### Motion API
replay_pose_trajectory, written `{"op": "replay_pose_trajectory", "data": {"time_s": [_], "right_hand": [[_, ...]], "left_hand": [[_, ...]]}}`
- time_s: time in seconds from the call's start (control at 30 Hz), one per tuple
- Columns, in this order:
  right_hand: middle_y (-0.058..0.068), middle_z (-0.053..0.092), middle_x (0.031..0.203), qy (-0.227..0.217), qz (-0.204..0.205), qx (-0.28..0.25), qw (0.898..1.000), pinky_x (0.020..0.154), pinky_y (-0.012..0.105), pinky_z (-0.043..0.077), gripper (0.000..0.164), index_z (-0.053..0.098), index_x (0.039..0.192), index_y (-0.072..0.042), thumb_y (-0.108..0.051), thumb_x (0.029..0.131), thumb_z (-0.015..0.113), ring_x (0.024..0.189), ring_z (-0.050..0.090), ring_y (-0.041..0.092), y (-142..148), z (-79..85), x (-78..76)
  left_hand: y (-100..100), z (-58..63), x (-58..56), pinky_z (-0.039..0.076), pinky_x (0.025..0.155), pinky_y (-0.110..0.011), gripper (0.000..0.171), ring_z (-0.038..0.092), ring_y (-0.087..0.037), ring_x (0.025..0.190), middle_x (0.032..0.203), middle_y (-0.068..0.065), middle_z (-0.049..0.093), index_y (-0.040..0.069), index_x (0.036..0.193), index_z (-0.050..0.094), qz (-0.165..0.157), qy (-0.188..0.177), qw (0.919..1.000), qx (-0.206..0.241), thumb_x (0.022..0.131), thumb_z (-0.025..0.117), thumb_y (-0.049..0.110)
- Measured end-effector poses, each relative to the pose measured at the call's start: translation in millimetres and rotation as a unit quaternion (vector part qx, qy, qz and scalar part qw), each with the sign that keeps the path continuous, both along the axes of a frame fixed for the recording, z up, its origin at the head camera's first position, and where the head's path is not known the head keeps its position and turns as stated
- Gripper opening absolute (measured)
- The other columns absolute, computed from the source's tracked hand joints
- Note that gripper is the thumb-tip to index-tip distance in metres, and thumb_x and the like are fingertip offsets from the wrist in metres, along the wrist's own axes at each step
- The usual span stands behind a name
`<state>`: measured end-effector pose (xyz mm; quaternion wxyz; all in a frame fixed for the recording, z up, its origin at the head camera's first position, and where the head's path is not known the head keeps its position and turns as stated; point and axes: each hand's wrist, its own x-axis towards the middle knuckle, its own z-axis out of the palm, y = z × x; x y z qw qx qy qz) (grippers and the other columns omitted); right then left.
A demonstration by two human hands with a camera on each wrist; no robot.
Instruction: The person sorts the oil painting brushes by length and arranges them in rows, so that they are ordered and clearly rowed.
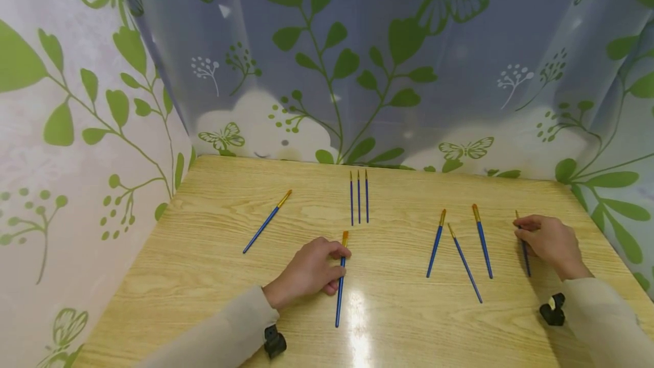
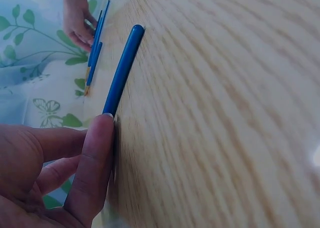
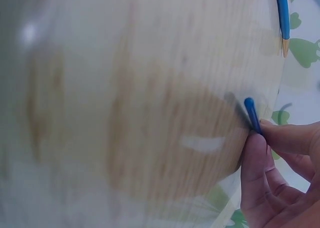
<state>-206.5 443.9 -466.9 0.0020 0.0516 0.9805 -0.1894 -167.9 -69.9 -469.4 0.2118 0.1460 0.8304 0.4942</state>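
Note:
My left hand (image 1: 309,268) pinches a blue-handled paintbrush (image 1: 339,305) between thumb and fingers; its flat orange bristles point away from me. In the left wrist view the rounded handle end of this paintbrush (image 2: 122,70) sticks out past the thumb, close over the wood. At the right, my right hand (image 1: 554,246) pinches a thin paintbrush (image 1: 526,260) with thumb and fingertips, tip pointing to the back. Its blue handle end (image 3: 252,112) shows beyond the fingers in the right wrist view. Three thin paintbrushes (image 1: 359,200) lie side by side at the back middle.
Between my hands lie three spread brushes: one on the left (image 1: 435,249), a slimmer slanted one (image 1: 465,263) and a thicker one (image 1: 482,243). Another brush (image 1: 267,223) lies slanted at the left. The wooden table (image 1: 204,300) meets a leaf-patterned curtain (image 1: 357,101) behind.

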Motion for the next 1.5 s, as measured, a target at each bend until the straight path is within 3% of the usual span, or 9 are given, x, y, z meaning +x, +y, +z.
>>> {"op": "replay_pose_trajectory", "data": {"time_s": [0.17, 0.27, 0.4, 0.6, 0.7, 0.9, 1.0, 1.17, 1.5], "right_hand": [[0.033, 0.075, 0.120, -0.006, 0.002, 0.002, 1.000, 0.077, 0.054, 0.052, 0.033, 0.072, 0.127, 0.010, -0.016, 0.108, 0.068, 0.072, 0.069, 0.017, -1, 2.5, -0.1], [0.032, 0.075, 0.119, -0.006, 0.001, 0.000, 1.000, 0.072, 0.045, 0.050, 0.033, 0.072, 0.127, 0.010, -0.017, 0.108, 0.067, 0.069, 0.067, 0.012, -2, 2.3, -0.3], [0.032, 0.075, 0.119, -0.006, 0.001, 0.000, 1.000, 0.070, 0.042, 0.049, 0.033, 0.072, 0.127, 0.009, -0.017, 0.107, 0.067, 0.068, 0.067, 0.012, -1, 0.2, -0.6], [0.033, 0.075, 0.120, -0.006, 0.004, 0.001, 1.000, 0.077, 0.055, 0.052, 0.033, 0.072, 0.128, 0.009, -0.017, 0.107, 0.067, 0.070, 0.068, 0.013, 1, -1.2, -1.6], [0.032, 0.076, 0.118, -0.007, 0.004, 0.000, 1.000, 0.075, 0.053, 0.052, 0.033, 0.072, 0.128, 0.009, -0.017, 0.108, 0.067, 0.070, 0.068, 0.013, 1, -1.2, -1.9], [0.029, 0.077, 0.113, -0.013, -0.003, -0.012, 1.000, 0.065, 0.033, 0.047, 0.033, 0.072, 0.127, 0.010, -0.017, 0.109, 0.066, 0.069, 0.067, 0.015, -1, 0.3, -1.2], [0.030, 0.077, 0.113, -0.013, -0.004, -0.010, 1.000, 0.064, 0.031, 0.047, 0.033, 0.072, 0.127, 0.010, -0.016, 0.109, 0.066, 0.068, 0.067, 0.015, -1, 0.7, -0.9], [0.030, 0.077, 0.114, -0.013, -0.007, -0.010, 1.000, 0.065, 0.031, 0.047, 0.033, 0.071, 0.128, 0.010, -0.016, 0.108, 0.066, 0.069, 0.067, 0.014, -1, 0.6, -0.5], [0.030, 0.077, 0.113, -0.012, -0.011, -0.014, 1.000, 0.063, 0.032, 0.048, 0.033, 0.071, 0.128, 0.011, -0.015, 0.108, 0.066, 0.069, 0.066, 0.015, -3, 0.6, 0.7]], "left_hand": [[0, -0.5, -0.4, 0.061, 0.057, -0.029, 0.028, 0.068, -0.010, 0.060, 0.119, -0.014, 0.061, 0.002, 0.130, 0.074, -0.002, 0.002, 1.0000, 0.003, 0.102, 0.070, 0.001], [-1, -0.2, -0.6, 0.061, 0.057, -0.029, 0.028, 0.068, -0.011, 0.060, 0.119, -0.013, 0.061, 0.003, 0.130, 0.074, -0.002, 0.000, 1.0000, 0.002, 0.102, 0.071, 0.001], [-1, 0.8, -0.3, 0.062, 0.057, -0.030, 0.028, 0.069, -0.012, 0.060, 0.118, -0.013, 0.062, 0.004, 0.131, 0.074, -0.002, -0.004, 1.0000, 0.005, 0.103, 0.071, 0.002], [-12, 4.7, -3.0, 0.062, 0.059, -0.032, 0.031, 0.068, -0.013, 0.062, 0.119, -0.011, 0.064, 0.004, 0.136, 0.072, -0.004, 0.002, 0.9997, 0.022, 0.105, 0.071, 0.006], [-22, 7.7, -7.9, 0.059, 0.057, -0.030, 0.033, 0.065, -0.016, 0.057, 0.122, -0.011, 0.066, 0.006, 0.138, 0.071, -0.004, 0.039, 0.9992, 0.000, 0.106, 0.071, 0.009], [-45, 12.3, -21.4, 0.051, 0.052, -0.030, 0.033, 0.058, -0.016, 0.052, 0.126, -0.014, 0.069, 0.010, 0.139, 0.073, 0.024, 0.097, 0.9934, -0.057, 0.106, 0.072, 0.015], [-58, 15.2, -29.0, 0.053, 0.058, -0.031, 0.033, 0.062, -0.014, 0.065, 0.125, -0.012, 0.072, 0.012, 0.139, 0.073, 0.041, 0.115, 0.9886, -0.088, 0.106, 0.073, 0.018], [-79, 19.7, -41.6, 0.055, 0.070, -0.033, 0.035, 0.071, -0.018, 0.092, 0.122, -0.008, 0.075, 0.015, 0.139, 0.074, 0.057, 0.162, 0.9726, -0.156, 0.105, 0.074, 0.021], [-115, 17.0, -70.5, 0.052, 0.066, -0.034, 0.038, 0.072, -0.027, 0.098, 0.127, -0.013, 0.072, 0.012, 0.145, 0.070, 0.073, 0.176, 0.9595, -0.208, 0.108, 0.069, 0.021]]}}
